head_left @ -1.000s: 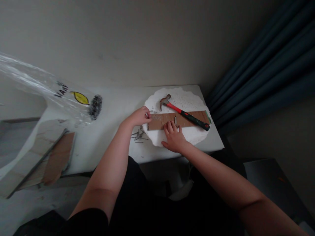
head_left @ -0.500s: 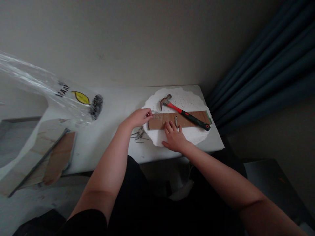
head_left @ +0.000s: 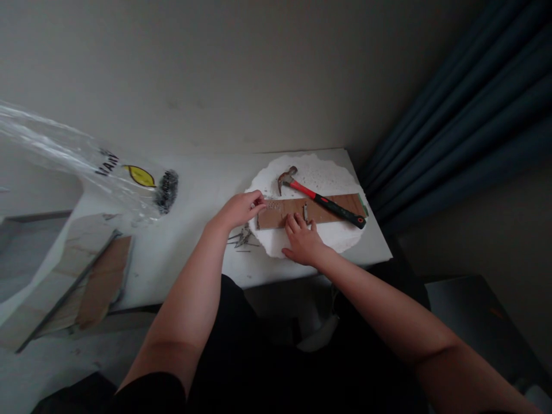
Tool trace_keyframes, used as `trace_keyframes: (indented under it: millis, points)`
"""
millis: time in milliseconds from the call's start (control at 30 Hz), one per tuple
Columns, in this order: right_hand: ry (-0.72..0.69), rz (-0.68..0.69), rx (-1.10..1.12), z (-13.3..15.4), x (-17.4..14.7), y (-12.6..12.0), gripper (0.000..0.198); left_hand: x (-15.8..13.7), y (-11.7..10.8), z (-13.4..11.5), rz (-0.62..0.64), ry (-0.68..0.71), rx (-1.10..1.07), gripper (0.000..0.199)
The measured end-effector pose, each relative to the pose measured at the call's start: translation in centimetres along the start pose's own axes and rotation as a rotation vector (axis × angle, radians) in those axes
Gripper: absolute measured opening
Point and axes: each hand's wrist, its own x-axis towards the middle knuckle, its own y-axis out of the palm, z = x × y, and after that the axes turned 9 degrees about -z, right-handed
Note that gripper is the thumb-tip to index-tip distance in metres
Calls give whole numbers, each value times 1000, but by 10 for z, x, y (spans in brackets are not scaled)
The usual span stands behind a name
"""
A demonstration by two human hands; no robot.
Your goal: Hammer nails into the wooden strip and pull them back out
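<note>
While the two hands sit apart at the plank, the right hand [head_left: 303, 241] lies spread, fingertips at the near edge, and the left hand [head_left: 241, 210] curls at the far left corner; too dim there to tell whether its fingers close on anything. Wood-faced plank [head_left: 271, 219] rests across the white round slab [head_left: 332, 172], claw hammer [head_left: 321, 199] slanting over its right part. Risk, as judged: a jolt to the plank could shift the hammer, its handle lying unheld; a left wrist dropped nearer could catch the loose nails [head_left: 244, 237]. Table [head_left: 190, 190] ends just beyond the slab, near and right; more room lies left, toward the plastic bag [head_left: 97, 167].
</note>
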Motion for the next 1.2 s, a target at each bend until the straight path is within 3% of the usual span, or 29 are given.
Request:
trace_keyframes:
  millis: [200,267,300,367,500,567,767,967,1067,1200]
  points:
    - [-5,4,32,-2,1,2,79,4,-10,-1,-344,-40,-446,19]
    - [-5,11,26,-2,1,2,79,4,-14,8,-379,-95,-456,19]
    - [-5,15,21,-2,1,2,79,3,-16,15,-355,-140,-403,18]
    - [-6,18,12,-2,1,2,80,-1,-14,32,-187,-254,-209,14]
    - [-12,12,4,-2,1,3,81,-12,6,60,438,-523,60,18]
    - [-11,11,5,-2,1,3,81,-15,19,64,625,-627,54,16]
    - [-4,28,7,-4,2,6,81,-14,38,59,564,-567,183,12]
    - [-56,-4,37,-10,-1,-4,78,-13,18,59,392,-508,383,12]
    - [-69,-154,141,-21,-5,-16,58,-20,7,54,336,-500,423,27]
    - [55,-553,309,-55,-10,-16,33,-32,3,51,411,-537,436,25]
